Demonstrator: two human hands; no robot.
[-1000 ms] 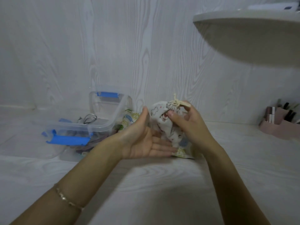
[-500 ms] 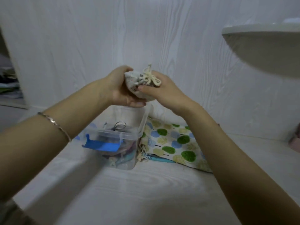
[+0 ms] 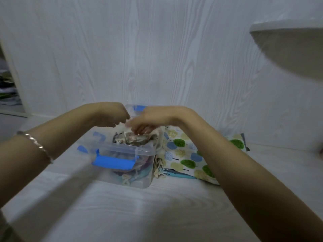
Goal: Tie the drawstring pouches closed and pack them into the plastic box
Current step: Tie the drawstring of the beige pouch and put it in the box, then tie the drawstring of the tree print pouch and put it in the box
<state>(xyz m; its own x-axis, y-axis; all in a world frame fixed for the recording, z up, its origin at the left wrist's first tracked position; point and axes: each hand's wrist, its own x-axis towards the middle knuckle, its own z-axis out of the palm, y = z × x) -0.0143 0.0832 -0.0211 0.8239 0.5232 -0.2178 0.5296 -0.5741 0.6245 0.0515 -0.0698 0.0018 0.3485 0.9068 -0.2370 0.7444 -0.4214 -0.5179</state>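
**Desk** [image 3: 174,206]: white wood-grain top. The open stretch is in front of the box and out to the right. It is closed at the back by a matching wall panel [image 3: 157,58]. At far left the panel ends at a vertical edge, and blurred clutter [image 3: 8,89] lies beyond it.

**Shelf** [image 3: 288,49]: rounded and pale. It juts from the upper right, well above the desk.

**Plastic box** [image 3: 122,149]: clear, with no lid on it. It stands mid-desk, near the wall.
- Blue latch [image 3: 113,161] on the near side, hanging down.
- A second blue latch [image 3: 139,107] at the far side.
- Contents: drawstring pouches filling it almost to the rim. Darker fabrics and cream cord knots [image 3: 127,179] show through the front wall.

**Top pouch** [image 3: 132,139]: pale print with cream cord. It lies on the heap inside the box, at rim height.

**Tree-print pouch** [image 3: 185,154]: flat on the desk, just beside the box's right wall. Its cream drawstring [image 3: 158,169] is bunched at the end nearest the box.

**Left hand** [image 3: 111,115]: above the box's far-left corner, fingers curled under. Blur hides whether it holds anything. A bracelet [image 3: 37,145] is on the wrist.

**Right hand** [image 3: 153,117]: over the box opening, palm down. The fingertips [image 3: 139,131] are bent down onto the top pouch. I cannot tell whether they pinch it or only press it.
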